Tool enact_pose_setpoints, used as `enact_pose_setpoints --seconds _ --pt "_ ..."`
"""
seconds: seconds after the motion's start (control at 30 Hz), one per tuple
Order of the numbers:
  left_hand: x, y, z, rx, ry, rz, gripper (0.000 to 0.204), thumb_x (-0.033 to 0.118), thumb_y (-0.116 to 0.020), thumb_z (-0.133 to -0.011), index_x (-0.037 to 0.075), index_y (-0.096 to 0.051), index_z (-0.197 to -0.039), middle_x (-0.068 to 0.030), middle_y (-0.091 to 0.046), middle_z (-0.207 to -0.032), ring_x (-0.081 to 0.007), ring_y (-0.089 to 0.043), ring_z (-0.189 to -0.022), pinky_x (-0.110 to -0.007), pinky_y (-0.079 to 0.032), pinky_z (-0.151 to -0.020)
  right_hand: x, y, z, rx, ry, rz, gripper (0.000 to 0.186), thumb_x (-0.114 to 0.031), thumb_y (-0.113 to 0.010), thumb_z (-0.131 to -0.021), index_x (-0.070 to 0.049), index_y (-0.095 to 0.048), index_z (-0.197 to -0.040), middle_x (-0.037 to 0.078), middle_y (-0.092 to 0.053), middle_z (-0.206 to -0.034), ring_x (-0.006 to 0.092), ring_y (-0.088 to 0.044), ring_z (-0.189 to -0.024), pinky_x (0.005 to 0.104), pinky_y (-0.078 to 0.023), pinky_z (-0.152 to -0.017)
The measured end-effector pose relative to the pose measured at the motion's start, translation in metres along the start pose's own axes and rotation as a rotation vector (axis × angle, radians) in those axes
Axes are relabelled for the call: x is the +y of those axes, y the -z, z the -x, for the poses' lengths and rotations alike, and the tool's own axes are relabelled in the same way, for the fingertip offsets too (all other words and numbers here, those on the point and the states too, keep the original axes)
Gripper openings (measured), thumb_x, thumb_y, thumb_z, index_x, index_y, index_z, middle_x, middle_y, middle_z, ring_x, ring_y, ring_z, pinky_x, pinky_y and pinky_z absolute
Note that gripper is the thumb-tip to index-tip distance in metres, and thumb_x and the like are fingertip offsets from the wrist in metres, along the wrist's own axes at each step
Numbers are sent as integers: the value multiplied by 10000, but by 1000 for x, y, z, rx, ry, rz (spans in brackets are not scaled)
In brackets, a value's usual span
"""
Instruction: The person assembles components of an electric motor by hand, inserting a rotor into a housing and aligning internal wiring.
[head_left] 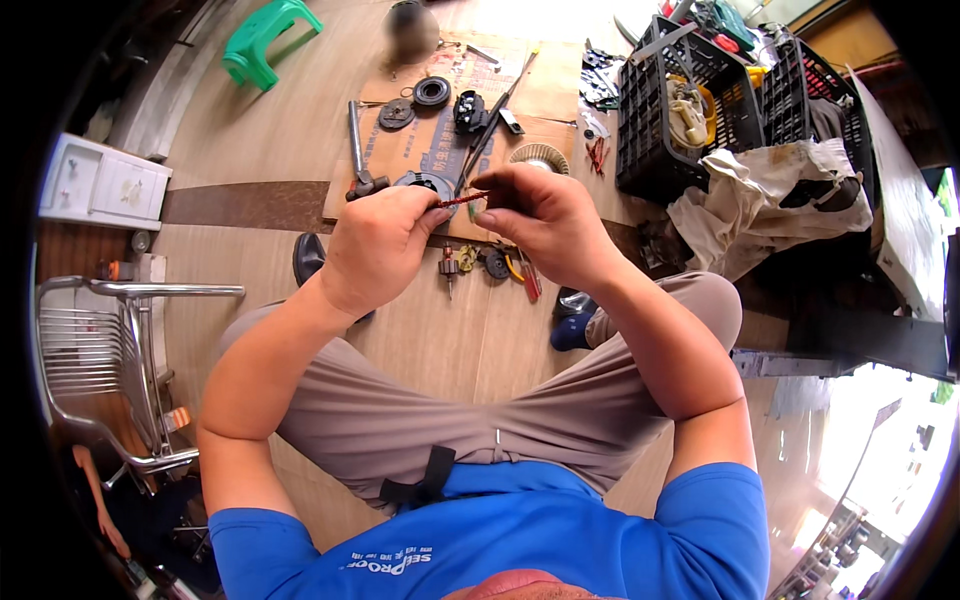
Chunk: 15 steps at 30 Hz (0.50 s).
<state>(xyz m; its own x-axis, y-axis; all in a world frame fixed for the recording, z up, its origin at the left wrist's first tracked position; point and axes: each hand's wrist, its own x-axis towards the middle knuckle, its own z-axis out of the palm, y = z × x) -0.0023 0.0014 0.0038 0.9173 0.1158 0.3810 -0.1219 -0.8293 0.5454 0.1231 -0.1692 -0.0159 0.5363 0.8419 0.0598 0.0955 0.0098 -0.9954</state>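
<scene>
Over the cardboard sheet point(550, 90) on the floor, a thin red twisted wire point(462, 200) stretches between my hands. My left hand point(375, 245) pinches its left end. At the other end, the thumb and fingers of my right hand point(550, 215) close on it. Partly hidden behind them lie a round grey part point(425, 181) and a ribbed pale ring point(540, 156). Nearer me are a small motor armature point(449, 262) and red-handled pliers point(531, 285). A hammer point(356, 145), a black ring point(431, 92), a flat disc point(397, 113) and a black housing part point(470, 112) lie beyond.
Black plastic crates point(655, 120) stand at the far right, with a dirty pale cloth point(740, 215) draped beside them. Several red wire pieces point(598, 155) lie near them. A green stool point(250, 45) is at the far left, a metal chair point(90, 350) nearer on the left.
</scene>
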Motion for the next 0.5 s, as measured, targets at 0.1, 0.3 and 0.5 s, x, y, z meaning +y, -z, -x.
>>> enact_pose_setpoints --seconds 0.1,0.3,0.5 --pt "0 2 0 -5 -4 -18 86 40 -653 -847 -20 -630 -904 -177 -615 -774 -351 -602 -686 -374 -473 -605 -5 2 0 -44 -78 -173 268 33 -628 -886 25 -595 -1152 17 -632 -948 70 -592 -878 226 -495 -786" --pt "0 1 0 12 -64 -84 82 23 -664 -822 -5 -635 -894 -162 -620 -771 -344 -602 -679 -379 -473 -599 -7 12 -2 -114 -188 -230 313 28 -627 -890 21 -592 -1201 13 -630 -967 73 -589 -883 229 -495 -799" --pt "1 1 0 -7 -119 -159 109 21 -675 -806 7 -630 -904 -153 -619 -757 -336 -605 -676 -382 -475 -594 8 12 0 -99 13 -15 261 -11 -626 -905 33 -606 -1161 7 -632 -937 71 -576 -830 221 -487 -748"
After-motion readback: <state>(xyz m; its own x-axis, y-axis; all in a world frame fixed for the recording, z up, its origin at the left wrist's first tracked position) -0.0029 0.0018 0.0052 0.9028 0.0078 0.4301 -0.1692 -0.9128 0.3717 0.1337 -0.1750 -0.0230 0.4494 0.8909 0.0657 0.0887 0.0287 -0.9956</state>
